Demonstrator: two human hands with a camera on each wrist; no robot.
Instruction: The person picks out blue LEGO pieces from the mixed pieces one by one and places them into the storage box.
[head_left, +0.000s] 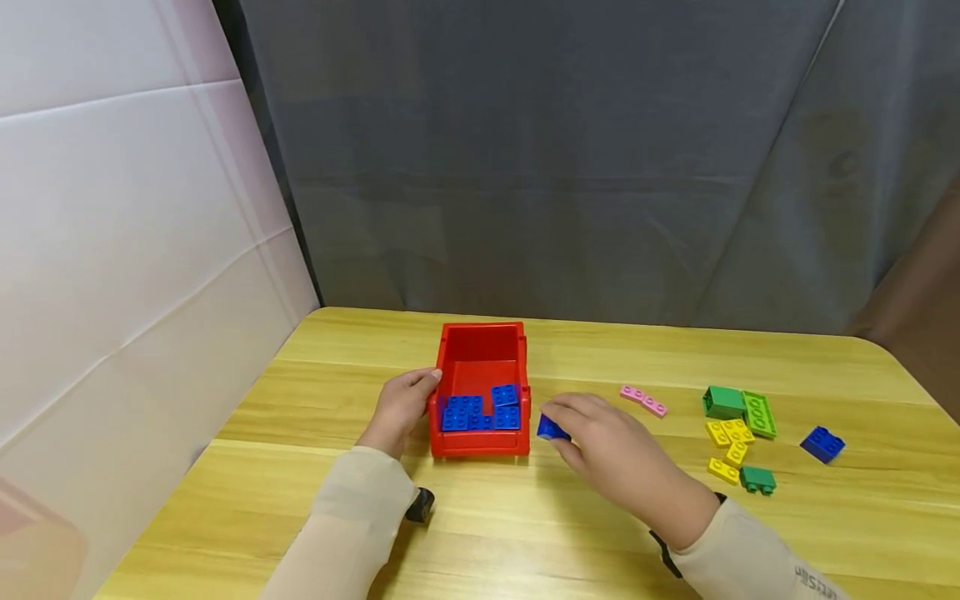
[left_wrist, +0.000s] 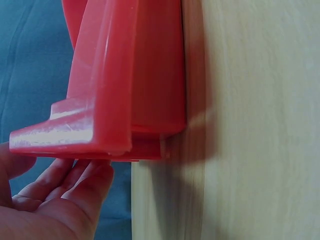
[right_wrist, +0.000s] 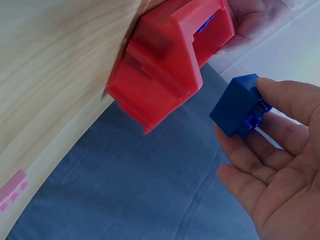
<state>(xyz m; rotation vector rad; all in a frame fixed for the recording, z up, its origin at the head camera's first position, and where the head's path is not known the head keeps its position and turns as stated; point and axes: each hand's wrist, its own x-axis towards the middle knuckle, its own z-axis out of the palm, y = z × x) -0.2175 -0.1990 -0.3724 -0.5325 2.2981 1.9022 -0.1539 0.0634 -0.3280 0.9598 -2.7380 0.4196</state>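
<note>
My left hand (head_left: 401,408) holds the left wall of a red plastic bin (head_left: 480,444), thumb at its rim. In the left wrist view its fingers (left_wrist: 92,192) lie along the outside of the bin wall. Several blue building bricks (head_left: 463,412) lie inside, toward the near end. Just right of the bin, my right hand (head_left: 603,437) pinches a blue brick (right_wrist: 235,105) between thumb and fingertips. In the right wrist view that brick is apart from the bin, with its studs turned toward the palm.
To the right on the wooden table (head_left: 600,542) lie pink bricks (head_left: 642,400), several yellow bricks (head_left: 723,471), a dark green brick (head_left: 723,403), a light green brick (head_left: 760,414), another green brick (head_left: 757,479) and a blue brick (head_left: 822,444). A grey curtain (head_left: 525,167) hangs behind.
</note>
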